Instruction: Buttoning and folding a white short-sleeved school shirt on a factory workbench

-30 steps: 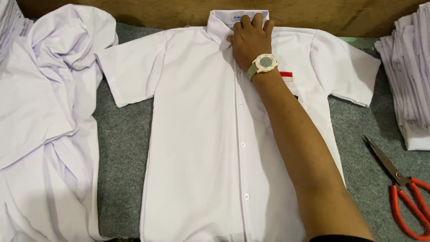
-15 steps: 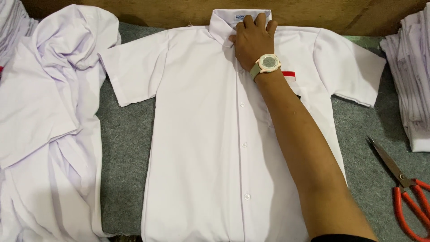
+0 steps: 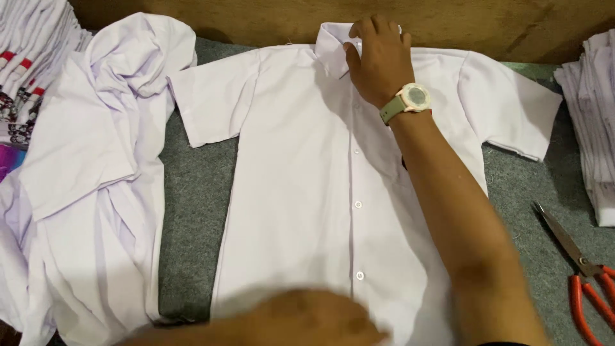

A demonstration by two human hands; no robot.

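Right hand (image 3: 379,61), fingers curled, presses on white shirt (image 3: 307,192) collar (image 3: 333,48). Left hand (image 3: 307,320), blurred, grip indeterminate, rests on shirt hem. Red-handled scissors (image 3: 586,279) lie right.

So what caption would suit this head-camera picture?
Right hand on the collar of a white shirt spread on grey felt, left hand at its hem.

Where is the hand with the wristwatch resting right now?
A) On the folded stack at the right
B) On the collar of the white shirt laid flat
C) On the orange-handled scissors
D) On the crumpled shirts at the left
B: the right hand, wearing the watch, lies on the collar of the white shirt, far from the scissors.
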